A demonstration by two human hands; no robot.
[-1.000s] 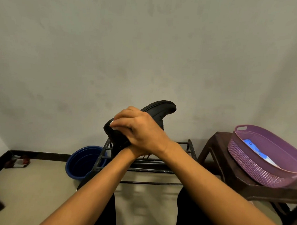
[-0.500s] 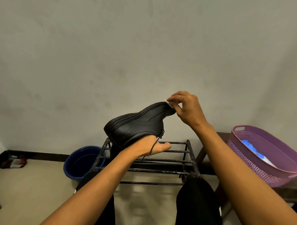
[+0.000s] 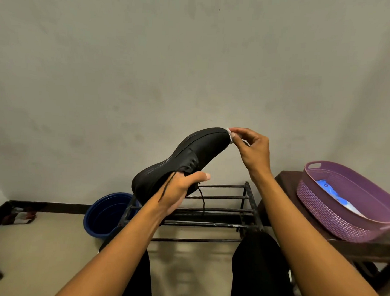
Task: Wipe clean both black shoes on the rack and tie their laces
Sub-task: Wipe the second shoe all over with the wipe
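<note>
Black shoe (image 3: 184,167) held up above rack (image 3: 220,207), toe tilted up-right, sole twd wall. Shoe gripped at heel/collar by left hand (image 3: 178,192), thumb across opening; loose lace (image 3: 202,198) left hanging twd rack. Small white wipe (image 3: 231,134) pinched by right hand (image 3: 254,150) fingertips, pressed vs toe tip. Blue basin (image 3: 107,213) seen on floor left of rack; purple basket (image 3: 348,199) set on worktop (image 3: 286,181) at right.

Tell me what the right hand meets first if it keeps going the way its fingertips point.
The right hand points left; its white wipe already touches the black shoe toe.
</note>
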